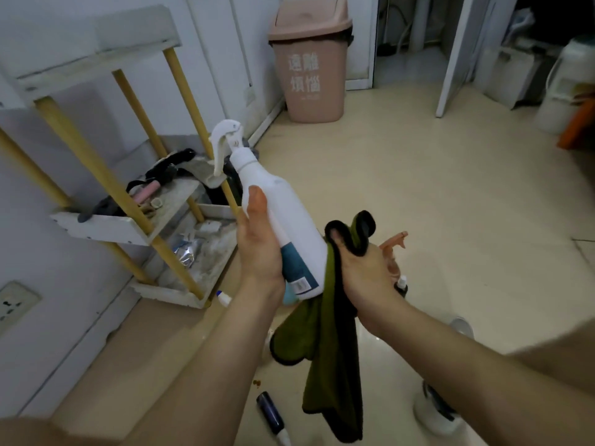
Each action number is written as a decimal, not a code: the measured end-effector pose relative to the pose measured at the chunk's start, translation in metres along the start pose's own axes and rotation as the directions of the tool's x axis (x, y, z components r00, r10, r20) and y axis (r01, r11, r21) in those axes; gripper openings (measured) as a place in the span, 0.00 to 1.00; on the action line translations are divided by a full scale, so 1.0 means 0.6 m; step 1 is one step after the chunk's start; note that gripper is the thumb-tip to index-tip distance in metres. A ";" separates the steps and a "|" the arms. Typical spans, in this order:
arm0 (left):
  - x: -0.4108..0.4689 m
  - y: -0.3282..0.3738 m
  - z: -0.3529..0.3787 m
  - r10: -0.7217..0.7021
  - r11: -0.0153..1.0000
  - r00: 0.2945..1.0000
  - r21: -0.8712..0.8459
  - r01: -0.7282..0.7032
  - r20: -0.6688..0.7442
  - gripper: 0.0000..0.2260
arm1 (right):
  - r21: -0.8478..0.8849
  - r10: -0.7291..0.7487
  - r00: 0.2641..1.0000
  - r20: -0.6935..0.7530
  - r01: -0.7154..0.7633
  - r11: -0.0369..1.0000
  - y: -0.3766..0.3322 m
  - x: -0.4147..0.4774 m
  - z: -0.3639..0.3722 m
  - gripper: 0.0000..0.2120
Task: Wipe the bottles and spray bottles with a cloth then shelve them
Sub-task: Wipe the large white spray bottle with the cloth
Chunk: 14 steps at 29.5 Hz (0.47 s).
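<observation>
The left hand is wrapped round the lower body of the white spray bottle, thumb laid up along its side, with the trigger head tilted up and away from the person. The right hand is closed on a bunched olive cloth, holding it against the bottle's lower right side; the loose end of the cloth hangs down below both wrists.

The bottle looks like smooth, stiff plastic, probably light (how full it is cannot be told), and likely slippery if damp. The waist where the left hand sits seems the surest hold, and the thin trigger is the part to spare. The cloth is soft and will fold round the curve.

Just behind the right hand an orange trigger pokes up from the floor. Below the forearms lies a dark bottle. Beyond the left hand stands the shelf on yellow posts.
</observation>
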<state>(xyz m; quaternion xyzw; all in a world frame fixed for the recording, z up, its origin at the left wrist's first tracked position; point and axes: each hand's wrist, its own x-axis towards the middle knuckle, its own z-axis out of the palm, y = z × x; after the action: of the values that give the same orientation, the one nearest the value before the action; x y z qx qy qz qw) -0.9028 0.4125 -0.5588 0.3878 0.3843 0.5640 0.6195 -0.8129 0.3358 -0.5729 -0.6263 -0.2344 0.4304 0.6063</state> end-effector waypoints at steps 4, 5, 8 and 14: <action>-0.010 -0.007 0.035 0.138 0.990 0.989 0.017 -0.137 -0.062 0.10 | 0.420 0.260 0.964 0.059 -0.261 0.869 -0.012 -0.001 -0.005 0.15; -0.016 -0.009 0.045 0.178 0.984 0.980 0.022 -0.177 -0.087 0.05 | 0.504 0.292 0.948 0.124 -0.313 0.805 -0.013 -0.002 -0.004 0.15; -0.024 -0.026 0.052 0.182 0.983 0.976 0.014 -0.182 -0.122 0.11 | 0.645 0.280 0.937 0.208 -0.347 0.681 0.001 -0.005 -0.001 0.19; -0.018 -0.064 0.014 -0.182 0.967 0.983 0.175 0.183 -0.024 0.20 | 0.487 0.005 0.985 -0.172 0.080 0.870 0.046 -0.022 -0.029 0.06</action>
<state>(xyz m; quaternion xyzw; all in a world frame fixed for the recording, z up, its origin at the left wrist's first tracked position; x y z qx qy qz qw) -0.8805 0.3986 -0.5903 0.4020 0.4692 0.4699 0.6304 -0.8117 0.3112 -0.5980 -0.4806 -0.0778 0.4097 0.7714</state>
